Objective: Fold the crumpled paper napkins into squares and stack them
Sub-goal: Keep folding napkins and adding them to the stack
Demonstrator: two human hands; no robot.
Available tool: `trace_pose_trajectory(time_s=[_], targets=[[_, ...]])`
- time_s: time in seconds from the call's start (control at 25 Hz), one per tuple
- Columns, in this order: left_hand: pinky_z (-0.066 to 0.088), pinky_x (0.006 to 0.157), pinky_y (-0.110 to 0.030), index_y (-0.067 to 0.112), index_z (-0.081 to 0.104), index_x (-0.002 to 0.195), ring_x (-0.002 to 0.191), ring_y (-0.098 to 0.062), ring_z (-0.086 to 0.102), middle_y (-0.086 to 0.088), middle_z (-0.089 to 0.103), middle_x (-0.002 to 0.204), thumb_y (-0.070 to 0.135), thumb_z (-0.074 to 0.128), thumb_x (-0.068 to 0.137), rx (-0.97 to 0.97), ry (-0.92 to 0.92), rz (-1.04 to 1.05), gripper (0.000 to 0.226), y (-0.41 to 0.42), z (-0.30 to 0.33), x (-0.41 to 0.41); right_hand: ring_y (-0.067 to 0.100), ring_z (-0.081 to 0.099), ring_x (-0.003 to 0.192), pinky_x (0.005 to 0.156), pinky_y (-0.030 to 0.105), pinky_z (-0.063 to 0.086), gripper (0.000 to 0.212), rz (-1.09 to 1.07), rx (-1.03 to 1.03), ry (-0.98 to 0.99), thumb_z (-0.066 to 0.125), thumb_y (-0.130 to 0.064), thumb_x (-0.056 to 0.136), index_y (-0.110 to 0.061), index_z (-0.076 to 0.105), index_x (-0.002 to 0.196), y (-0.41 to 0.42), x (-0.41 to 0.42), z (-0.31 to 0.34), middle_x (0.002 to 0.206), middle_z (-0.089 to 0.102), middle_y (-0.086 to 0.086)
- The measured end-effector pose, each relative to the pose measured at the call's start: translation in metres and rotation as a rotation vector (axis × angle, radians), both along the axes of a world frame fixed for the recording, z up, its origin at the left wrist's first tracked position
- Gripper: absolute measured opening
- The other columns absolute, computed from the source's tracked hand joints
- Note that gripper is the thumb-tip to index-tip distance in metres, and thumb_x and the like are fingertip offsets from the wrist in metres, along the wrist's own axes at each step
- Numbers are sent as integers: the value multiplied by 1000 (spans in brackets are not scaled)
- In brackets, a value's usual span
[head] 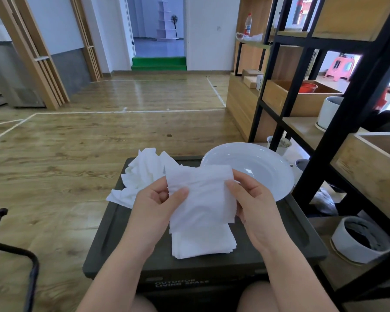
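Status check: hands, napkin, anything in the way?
Left hand and right hand both pinch one napkin, lifted over folded stack. Crumpled napkins wait far left on crate lid. White bowl beside; nothing blocking.

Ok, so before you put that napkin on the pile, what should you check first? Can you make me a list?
1. Both hands hold the napkin: ok, left hand and right hand each pinch a side.
2. Napkin folded into a neat square: not ok, it looks wrinkled and uneven.
3. Stack sits right below it on the black box: ok.
4. Stack edges lined up: not ok, its layers stick out unevenly.
5. Crumpled napkins left to fold: ok, a heap waits behind the left hand.
6. White bowl out of the way: ok, it sits behind the right hand.
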State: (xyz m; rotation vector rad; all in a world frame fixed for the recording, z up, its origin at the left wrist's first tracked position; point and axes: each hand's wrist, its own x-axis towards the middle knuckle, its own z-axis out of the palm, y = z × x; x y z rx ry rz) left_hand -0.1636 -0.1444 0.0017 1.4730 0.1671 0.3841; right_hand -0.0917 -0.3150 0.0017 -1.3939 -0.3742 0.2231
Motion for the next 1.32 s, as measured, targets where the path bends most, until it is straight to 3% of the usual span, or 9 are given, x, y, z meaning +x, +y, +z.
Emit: trace_pose_trajectory(time_s=[0.16,0.28,0.4,0.56,0.8,0.96,1.12,1.24,1.32], targets=[[59,79,-37,34,73,100,89,-26,71,-6,76,93,17,64,86,79,-48,-58,24,2,9,-7,22,72,91,77,32,58,28,92,0,15,61,-18,91,-39,67,109,-3,2,2,94,76,7],[58,75,-29,40,71,101,85,-17,72,1,76,87,17,61,90,120,-88,-16,27,3,10,-8,18,71,92,78,33,56,21,48,-14,-12,61,-21,91,-35,71,101,-2,0,5,96,76,0],[51,66,-15,48,57,106,74,-6,67,5,73,77,20,72,83,129,-137,100,40,2,10,-8,14,70,91,83,36,55,17,-21,-63,-47,62,-23,89,-33,75,91,-2,-1,6,95,75,-5],[54,72,-23,50,61,105,75,-9,65,7,71,80,28,77,73,216,-186,167,42,4,7,-10,12,70,81,70,21,54,12,-77,-118,-180,66,-23,87,-30,76,87,-4,-7,9,84,75,-5],[46,66,-10,40,73,82,67,-5,59,17,69,75,26,79,71,438,-155,305,18,3,3,-12,11,63,64,62,15,50,15,-198,-175,-249,76,-23,77,-34,70,84,-5,-10,6,67,69,-6],[43,72,-9,40,71,81,85,-6,59,20,64,87,20,78,75,592,-175,316,22,6,3,-13,3,56,62,67,6,43,52,-168,-304,-378,79,-20,74,-51,54,107,-7,-9,4,64,61,-8],[39,86,-19,43,65,81,112,-2,48,28,50,111,29,70,82,703,-107,234,15,13,3,-11,-1,59,78,66,7,44,26,-216,-422,-542,74,-22,79,-46,67,82,-6,-8,4,78,66,-18],[43,73,-13,39,63,85,83,4,60,22,66,90,29,65,89,531,-38,70,11,15,2,-10,-1,59,97,72,9,45,17,-186,-341,-478,71,-21,82,-37,67,75,-4,-7,1,97,64,-17],[48,68,-18,29,67,84,73,-10,64,9,71,80,29,65,89,396,36,37,5,13,-6,-5,-3,62,86,68,10,47,15,-114,-226,-315,66,-21,85,-32,67,76,-2,-3,-3,90,68,-16]])
